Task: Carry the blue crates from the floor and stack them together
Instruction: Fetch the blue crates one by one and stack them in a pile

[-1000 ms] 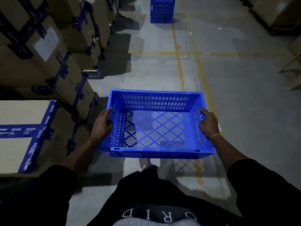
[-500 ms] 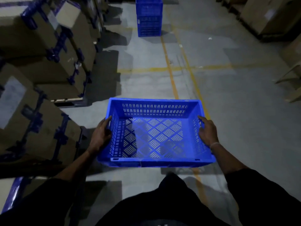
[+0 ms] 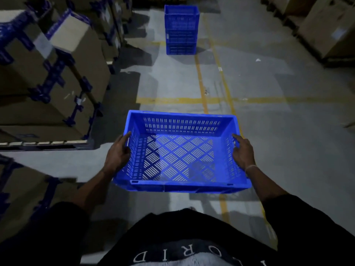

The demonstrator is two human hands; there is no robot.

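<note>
A stack (image 3: 181, 29) of blue crates already stands on the floor (image 3: 288, 131) at the far end of the aisle, just left of the yellow lines (image 3: 201, 89); its exact count cannot be read in the dim light. One more crate (image 3: 181, 152) is off the floor, carried level at waist height in the near centre of the view, well apart from the stack. Judged from this layout, part of the stacking is done. What is left is to walk this crate down the aisle, set it on top of the stack with rims aligned, and fetch any others; none are in view. The crate sits between the two hands, long sides running left to right. The left hand (image 3: 117, 156) grips the left end wall, thumb on the top rim and fingers curled round the outside of the wall. The right hand (image 3: 243, 152) grips the right end wall in mirror fashion, thumb and forefinger along the rim, the other fingers hidden behind the wall. Both palms press inward against the slotted sides. Cardboard boxes (image 3: 57, 73) with blue strapping line the left of the aisle; more boxes stand at far right.
</note>
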